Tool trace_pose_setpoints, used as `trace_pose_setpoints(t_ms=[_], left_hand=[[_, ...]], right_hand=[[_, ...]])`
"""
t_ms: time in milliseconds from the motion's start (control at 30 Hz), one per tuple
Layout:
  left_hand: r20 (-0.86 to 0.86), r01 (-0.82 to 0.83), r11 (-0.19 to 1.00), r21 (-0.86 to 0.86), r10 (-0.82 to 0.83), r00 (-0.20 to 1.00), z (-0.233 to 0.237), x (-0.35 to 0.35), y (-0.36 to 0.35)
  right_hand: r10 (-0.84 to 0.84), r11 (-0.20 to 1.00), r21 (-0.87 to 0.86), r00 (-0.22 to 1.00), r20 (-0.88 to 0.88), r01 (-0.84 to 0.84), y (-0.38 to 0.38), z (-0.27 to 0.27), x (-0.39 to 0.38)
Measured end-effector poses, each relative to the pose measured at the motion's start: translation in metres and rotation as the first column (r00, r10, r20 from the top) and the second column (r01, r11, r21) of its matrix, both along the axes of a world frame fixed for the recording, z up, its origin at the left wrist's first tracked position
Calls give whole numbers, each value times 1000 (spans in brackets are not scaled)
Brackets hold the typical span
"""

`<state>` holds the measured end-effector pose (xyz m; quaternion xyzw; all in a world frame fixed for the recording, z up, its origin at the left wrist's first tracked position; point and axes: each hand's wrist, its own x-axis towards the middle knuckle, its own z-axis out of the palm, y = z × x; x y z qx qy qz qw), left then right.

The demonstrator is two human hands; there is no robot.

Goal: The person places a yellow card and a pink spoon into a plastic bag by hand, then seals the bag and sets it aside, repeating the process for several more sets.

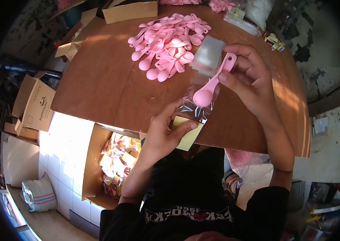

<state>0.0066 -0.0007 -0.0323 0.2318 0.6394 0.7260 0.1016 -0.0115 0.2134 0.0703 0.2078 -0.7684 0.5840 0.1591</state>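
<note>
My right hand [247,76] pinches the handle of a pink spoon [203,97], whose bowl points down and toward the left. The bowl is at a small clear plastic bag [193,86]; whether it is inside the bag I cannot tell. My left hand [166,130] grips a yellow card [186,140] at the lower end of the bag, with the thumb on top. Just beyond the bag lies a stack of clear bags [209,54]. A heap of pink spoons [166,44] lies to its left on the brown table [97,88].
An open carton of packed items [117,160] stands below the table's near left edge. Another carton [35,102] is at the left. An empty-looking box [131,12] and a clear bag [258,12] sit at the far edge. Small packets [274,42] lie far right.
</note>
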Motion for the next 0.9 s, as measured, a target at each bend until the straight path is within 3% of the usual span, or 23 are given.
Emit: trace_pose_setpoints(t_ms=[300, 367, 467, 533, 567, 633, 700, 733, 800, 833, 900], left_hand=[[-22, 11, 999, -33, -12, 1000, 6, 3, 6], [-62, -5, 1000, -8, 4, 998, 10, 4, 9], [-46, 6, 1000, -10, -6, 999, 14, 7, 10], [-102, 9, 1000, 8, -8, 995, 9, 7, 13], [-160, 16, 999, 28, -11, 987, 7, 7, 16], [-200, 1, 999, 55, 10, 980, 9, 5, 15], [-415, -145, 988, 61, 157, 896, 8, 0, 14], [-353, -146, 986, 75, 163, 921, 8, 1, 13], [-357, -129, 990, 48, 138, 924, 10, -2, 12], [-357, -114, 993, 16, 112, 927, 11, -2, 13], [-396, -124, 992, 27, 125, 910, 19, -3, 17]], right_hand=[[72, 995, 66, 990, 125, -81, -8, -9, 12], [83, 997, -4, 991, 108, -83, -13, -14, 15], [-32, 999, 1, 999, 36, 32, -14, -19, 20], [62, 998, -25, 980, 190, -59, -11, -16, 26], [60, 998, -20, 981, 186, -58, -8, -10, 30], [-47, 993, 108, 996, 76, 39, -1, 10, 39], [-155, 987, 6, 961, -229, 161, 7, 31, 45], [-157, 986, 7, 960, -231, 164, 10, 38, 42], [-254, 871, 202, 763, -594, 448, 17, 50, 30], [-255, 868, 205, 761, -597, 452, 19, 48, 25], [-116, 739, 556, 884, -453, 382, 22, 39, 17]])
